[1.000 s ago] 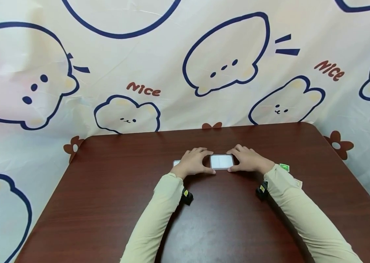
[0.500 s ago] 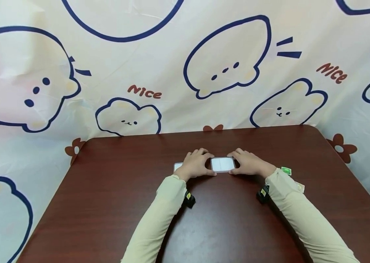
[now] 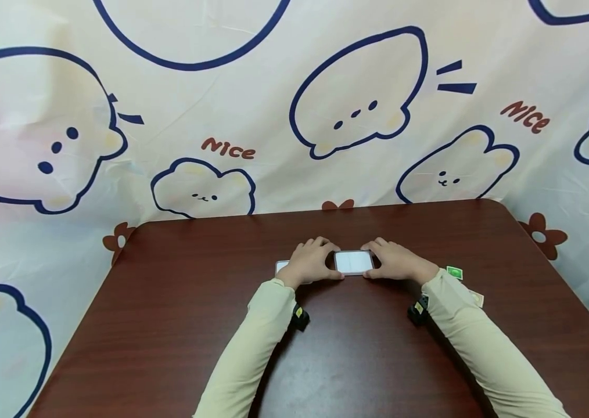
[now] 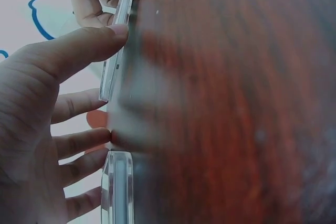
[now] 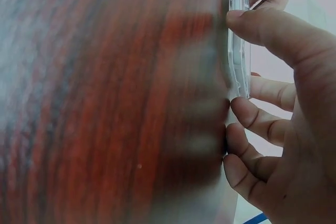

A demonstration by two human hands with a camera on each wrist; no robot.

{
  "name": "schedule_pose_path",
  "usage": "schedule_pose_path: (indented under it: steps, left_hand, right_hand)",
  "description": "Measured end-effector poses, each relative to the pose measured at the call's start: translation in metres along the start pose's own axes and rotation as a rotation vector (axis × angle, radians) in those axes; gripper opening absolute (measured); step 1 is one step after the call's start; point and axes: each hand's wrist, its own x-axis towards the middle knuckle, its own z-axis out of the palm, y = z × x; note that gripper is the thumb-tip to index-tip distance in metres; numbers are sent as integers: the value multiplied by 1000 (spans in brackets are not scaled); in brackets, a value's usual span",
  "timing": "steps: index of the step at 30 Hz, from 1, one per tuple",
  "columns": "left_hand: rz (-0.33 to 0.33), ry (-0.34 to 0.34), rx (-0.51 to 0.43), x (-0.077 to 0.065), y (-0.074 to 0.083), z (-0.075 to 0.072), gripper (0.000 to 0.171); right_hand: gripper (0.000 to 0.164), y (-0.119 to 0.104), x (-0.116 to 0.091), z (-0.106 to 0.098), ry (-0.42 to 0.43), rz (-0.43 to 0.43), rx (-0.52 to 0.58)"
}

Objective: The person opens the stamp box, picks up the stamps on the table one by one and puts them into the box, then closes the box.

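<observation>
A flat rectangular clear-plastic case (image 3: 354, 263) with a white middle lies level between both hands, close over the tabletop; whether it touches the wood I cannot tell. My left hand (image 3: 310, 261) grips its left end, thumb along the near edge and a finger at the far edge. On its right end my right hand (image 3: 396, 261) has the same pinch, its remaining fingertips touching the table in the right wrist view. Both wrist views show the case's transparent edge (image 4: 114, 72). A second clear case (image 4: 119, 187) sits beside my left hand's lower fingers, partly hidden by that hand in the head view.
A small green card (image 3: 454, 272) and a pale card (image 3: 477, 298), partly covered by the right sleeve, lie on the right. The brown wooden table (image 3: 169, 325) ends at a printed cloth backdrop (image 3: 273, 116) behind and at both sides.
Both hands keep their hold on the case, which stays in nearly the same place. The head view has shifted slightly.
</observation>
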Motion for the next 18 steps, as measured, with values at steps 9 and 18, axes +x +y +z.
schedule_pose_path:
  steps: [9,18]
  left_hand:
    - [3,-1,-11,-2,-1,-2,69]
    - [5,-14,11,-1,1,-5,69]
  right_hand:
    - [66,-3,0,-3,-20,9,29]
    - [67,-5,-3,-6,-29,28,61]
